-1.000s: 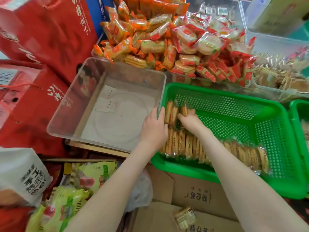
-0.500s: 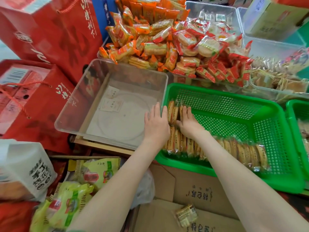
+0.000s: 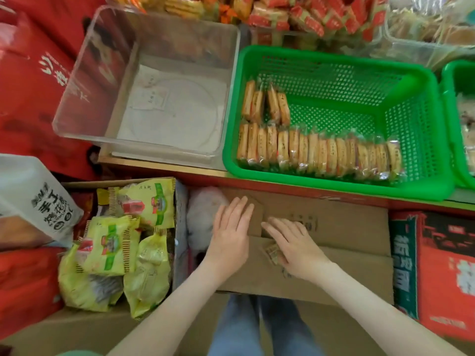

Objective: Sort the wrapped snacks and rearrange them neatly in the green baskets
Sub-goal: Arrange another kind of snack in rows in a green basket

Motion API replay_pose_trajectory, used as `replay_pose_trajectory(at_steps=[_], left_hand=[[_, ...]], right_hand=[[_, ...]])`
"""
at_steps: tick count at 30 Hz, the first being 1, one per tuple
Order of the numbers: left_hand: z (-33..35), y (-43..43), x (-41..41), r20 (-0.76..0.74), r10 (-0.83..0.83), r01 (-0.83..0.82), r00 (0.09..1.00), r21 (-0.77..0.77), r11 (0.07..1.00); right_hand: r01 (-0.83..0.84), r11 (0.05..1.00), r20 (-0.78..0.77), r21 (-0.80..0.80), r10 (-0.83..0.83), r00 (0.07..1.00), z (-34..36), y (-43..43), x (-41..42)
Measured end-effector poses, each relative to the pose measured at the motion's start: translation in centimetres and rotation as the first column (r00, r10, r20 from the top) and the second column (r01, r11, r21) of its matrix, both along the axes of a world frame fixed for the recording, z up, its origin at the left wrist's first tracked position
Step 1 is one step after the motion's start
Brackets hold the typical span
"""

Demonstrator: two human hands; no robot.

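- A small wrapped snack (image 3: 272,253) lies on the brown cardboard box (image 3: 347,227).
- The right hand (image 3: 293,249) rests on it, fingers straight, not pinching.
- The left hand (image 3: 231,235) lies flat beside it, fingers together.
- Behind them, the green basket (image 3: 359,57) holds wrapped biscuits (image 3: 318,156) standing in rows.
- A clear tub (image 3: 154,19) sits left of it.

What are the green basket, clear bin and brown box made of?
Green basket: moulded plastic, glossy, perforated mesh walls. Clear bin: rigid transparent plastic, likely acrylic; see-through, reflective. Brown box: matte cardboard, probably corrugated; folded flaps, printed.
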State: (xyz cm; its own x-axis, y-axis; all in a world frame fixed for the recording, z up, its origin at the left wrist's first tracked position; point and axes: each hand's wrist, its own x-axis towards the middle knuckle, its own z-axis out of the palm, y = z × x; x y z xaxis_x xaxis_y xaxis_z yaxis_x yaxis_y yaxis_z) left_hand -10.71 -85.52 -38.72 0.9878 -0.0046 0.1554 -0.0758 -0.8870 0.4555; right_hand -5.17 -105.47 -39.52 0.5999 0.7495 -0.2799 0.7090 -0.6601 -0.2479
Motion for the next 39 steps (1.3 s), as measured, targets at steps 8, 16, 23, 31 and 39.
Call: replay_pose_trajectory(at_steps=[8, 16, 23, 31, 39], left_hand=[[-2.4, -2.2, -3.3, -0.26, -0.122, 0.136, 0.958, 0.039, 0.99], [-0.6, -10.7, -1.7, -0.242, -0.186, 0.201, 0.952, 0.04, 0.979], [4.4, -26.6, 1.2, -0.054, -0.293, 0.294, 0.955, 0.029, 0.955], [10.8, -42.0, 7.1, 0.104, -0.334, 0.326, 0.937, 0.089, 0.941], [12.1, -44.1, 14.8, 0.062, -0.24, 0.228, 0.969, 0.157, 0.961]], right_hand=[[-0.081, 0.938, -0.124, -0.336, 0.041, 0.991, -5.1, -2.2, -0.9], [0.452, 0.892, -0.224, -0.02, -0.444, 0.867, 0.5, -9.3, -0.8], [0.672, 0.729, -0.288, 0.128, -0.621, 0.729, 6.8, -26.4, -1.6], [0.846, 0.421, -0.403, 0.328, -0.747, 0.528, 13.9, -44.0, 0.7], [0.889, 0.181, -0.543, 0.42, -0.735, 0.406, 15.7, -49.8, 8.8]])
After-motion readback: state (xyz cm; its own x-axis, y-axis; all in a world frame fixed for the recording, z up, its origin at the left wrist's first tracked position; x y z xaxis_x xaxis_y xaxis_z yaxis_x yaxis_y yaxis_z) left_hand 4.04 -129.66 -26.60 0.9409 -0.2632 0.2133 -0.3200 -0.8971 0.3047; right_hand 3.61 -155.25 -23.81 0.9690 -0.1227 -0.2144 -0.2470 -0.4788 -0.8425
